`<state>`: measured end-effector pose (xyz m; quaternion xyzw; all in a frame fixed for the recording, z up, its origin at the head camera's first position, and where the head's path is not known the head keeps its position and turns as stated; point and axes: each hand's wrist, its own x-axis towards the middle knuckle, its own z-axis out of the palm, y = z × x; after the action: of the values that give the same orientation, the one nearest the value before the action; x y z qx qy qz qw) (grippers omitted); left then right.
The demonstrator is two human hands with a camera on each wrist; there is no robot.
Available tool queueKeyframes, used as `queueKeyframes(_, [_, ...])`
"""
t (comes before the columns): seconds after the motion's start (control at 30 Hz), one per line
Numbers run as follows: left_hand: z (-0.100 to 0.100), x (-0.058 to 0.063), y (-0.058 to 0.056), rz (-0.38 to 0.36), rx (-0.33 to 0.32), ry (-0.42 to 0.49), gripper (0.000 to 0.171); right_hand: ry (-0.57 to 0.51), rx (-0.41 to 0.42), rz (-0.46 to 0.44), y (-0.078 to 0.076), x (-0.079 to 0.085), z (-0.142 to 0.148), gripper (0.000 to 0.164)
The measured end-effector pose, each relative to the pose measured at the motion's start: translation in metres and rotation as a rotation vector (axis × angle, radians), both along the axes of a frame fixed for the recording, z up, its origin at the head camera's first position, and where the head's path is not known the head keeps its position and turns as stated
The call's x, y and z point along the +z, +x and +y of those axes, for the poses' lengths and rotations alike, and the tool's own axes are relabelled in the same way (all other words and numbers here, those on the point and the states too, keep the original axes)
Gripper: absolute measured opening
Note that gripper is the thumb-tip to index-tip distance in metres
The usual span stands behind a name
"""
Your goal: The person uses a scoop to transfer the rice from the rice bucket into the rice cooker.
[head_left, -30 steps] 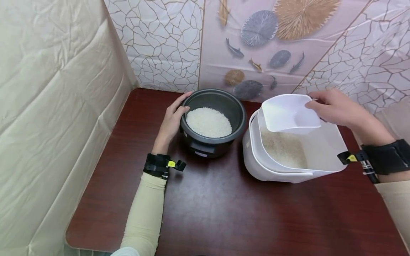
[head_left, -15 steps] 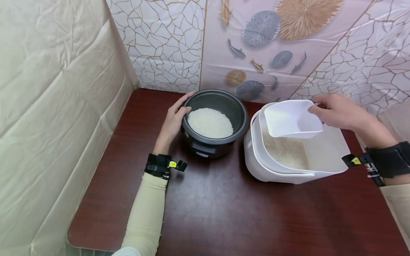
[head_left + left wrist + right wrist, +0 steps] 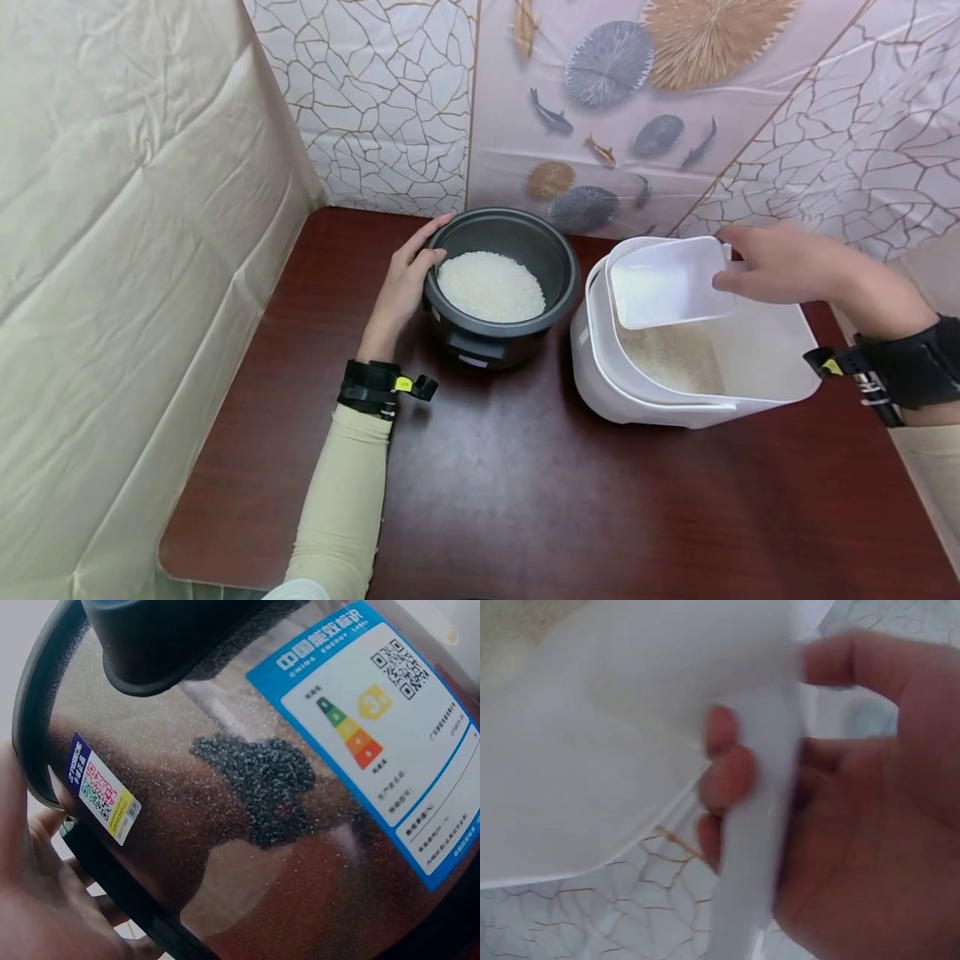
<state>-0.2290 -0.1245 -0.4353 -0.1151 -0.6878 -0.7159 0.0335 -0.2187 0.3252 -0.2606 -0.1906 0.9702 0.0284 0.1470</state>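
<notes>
A dark rice cooker (image 3: 480,346) with white rice (image 3: 491,287) inside stands on the table. My left hand (image 3: 403,283) holds its left side, thumb at the rim and fingers along the outer wall; in the left wrist view the fingers (image 3: 82,900) show behind a black side handle (image 3: 127,889). My right hand (image 3: 791,265) grips the handle of a white scoop (image 3: 667,287). In the right wrist view its fingers curl round that handle (image 3: 754,832). The scoop hangs over the white rice bin (image 3: 637,408), tilted with its inside facing the camera. Pale rice (image 3: 675,362) lies in the bin.
Bin and cooker stand side by side on a dark red-brown table (image 3: 487,500). A patterned covering (image 3: 382,108) hangs behind them. Along the table's left edge runs a cream padded covering (image 3: 142,250). Each wrist wears a black strap (image 3: 367,387).
My right hand has lowered the scoop a little and turned it, and its inside now faces the camera more. The left hand stays at the rice cooker.
</notes>
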Motion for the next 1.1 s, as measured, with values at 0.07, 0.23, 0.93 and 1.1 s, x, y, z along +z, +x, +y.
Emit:
queueKeyframes(0.07, [0.0, 0.0, -0.001, -0.005, -0.001, 0.002, 0.048, 0.031, 0.025, -0.024, 0.004, 0.0, -0.005, 0.056])
queueKeyframes(0.23, [-0.001, 0.002, -0.002, -0.034, -0.009, 0.006, 0.051, 0.12, 0.079, 0.002, 0.015, -0.003, -0.017, 0.067])
queueKeyframes(0.93, [0.0, 0.0, -0.002, 0.012, -0.003, 0.005, 0.049, 0.155, -0.024, 0.132, 0.033, -0.023, -0.033, 0.004])
queueKeyframes(1.1, [0.0, 0.0, 0.0, -0.003, -0.007, 0.01, 0.049, 0.161, -0.035, 0.091, 0.029, -0.025, -0.033, 0.004])
